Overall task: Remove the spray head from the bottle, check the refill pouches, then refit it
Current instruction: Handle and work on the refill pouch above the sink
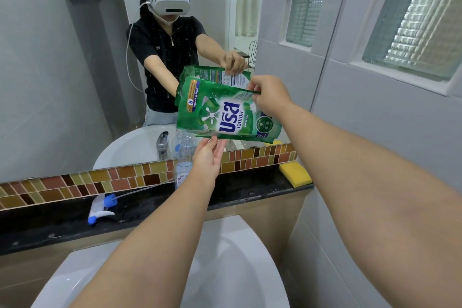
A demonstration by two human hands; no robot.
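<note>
Green refill pouch (226, 114) held up over the sink, spray head off.
Pouch soft, slick film, floppy; right hand (268, 97) pinches its top edge, left hand (208, 157) spread, fingertips under bottom edge. Clear bottle (183, 170) and spray head (101, 209) on table.

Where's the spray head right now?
In the head view, the spray head lies on its side at the left of the dark ledge, left of the open bottle, below the mosaic tile strip.
</note>
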